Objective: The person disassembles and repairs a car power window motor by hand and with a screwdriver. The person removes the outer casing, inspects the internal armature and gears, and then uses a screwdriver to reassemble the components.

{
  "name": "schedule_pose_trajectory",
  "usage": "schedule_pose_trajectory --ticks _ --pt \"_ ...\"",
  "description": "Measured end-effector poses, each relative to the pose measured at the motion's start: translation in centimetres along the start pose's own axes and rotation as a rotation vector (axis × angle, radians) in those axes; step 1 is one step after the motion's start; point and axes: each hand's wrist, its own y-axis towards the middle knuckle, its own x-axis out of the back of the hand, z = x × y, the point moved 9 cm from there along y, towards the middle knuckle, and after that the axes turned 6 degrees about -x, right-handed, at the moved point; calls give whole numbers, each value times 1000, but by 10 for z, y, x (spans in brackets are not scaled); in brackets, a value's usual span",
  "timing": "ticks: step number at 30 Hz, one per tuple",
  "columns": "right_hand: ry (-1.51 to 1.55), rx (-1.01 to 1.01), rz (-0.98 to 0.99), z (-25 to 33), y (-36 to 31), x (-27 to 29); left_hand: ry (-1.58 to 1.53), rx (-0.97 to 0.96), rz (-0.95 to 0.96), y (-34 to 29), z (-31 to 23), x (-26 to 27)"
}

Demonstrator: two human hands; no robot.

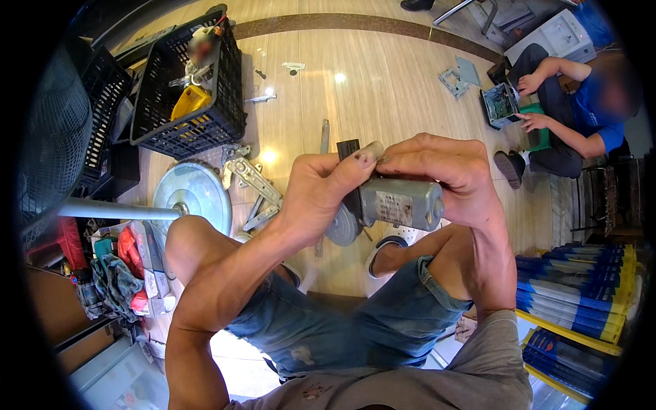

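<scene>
- Hands of the wearer: two, both on one gray cylindrical motor held in front of the knees, above the floor.
- Left hand: thumb and fingers closed around the black flat bar at the motor's left end; one round gray housing shows below it.
- Right hand: clamped on the motor's far side and right end. Fingertips of both hands come together above the motor; exact contact there cannot be told.
- Obstruction: the hands cover much of the bar and the motor's far side; one pale label faces up, uncovered.
- Floor, far left: one large black plastic crate containing a yellow piece; one further black crate left of it, partly behind a fan cage.
- Floor, left: one round metal base with one pole reaching it; one hinged metal bracket just beside, its near end close to the left forearm.
- Far right: one co-worker in blue, both hands at one opened electronics box; two loose panels lie near it, one white machine beyond.
- Near right: blue-and-yellow packages, stacked, count uncertain.
</scene>
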Motion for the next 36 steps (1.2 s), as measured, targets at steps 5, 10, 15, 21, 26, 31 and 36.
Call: schedule_pose_trajectory --ticks 5,10,15,21,26,31,36 --pt "16 -12 11 3 3 -5 0 10 26 -4 -4 3" --pt "96 -71 23 -6 2 -5 146 -16 31 -6 -9 1" --pt "243 -79 63 -14 0 -1 292 -116 -145 -5 -16 8" --pt "284 -147 136 -25 6 -16 164 -91 -145 -4 2 29" --pt "411 -339 193 -44 -3 -28 237 -142 -45 -4 5 29" --pt "581 -566 342 -53 -8 -40 261 -193 -51 -10 -10 17" --pt "607 -605 390 -59 -9 -46 240 -186 -39 -10 -10 16"
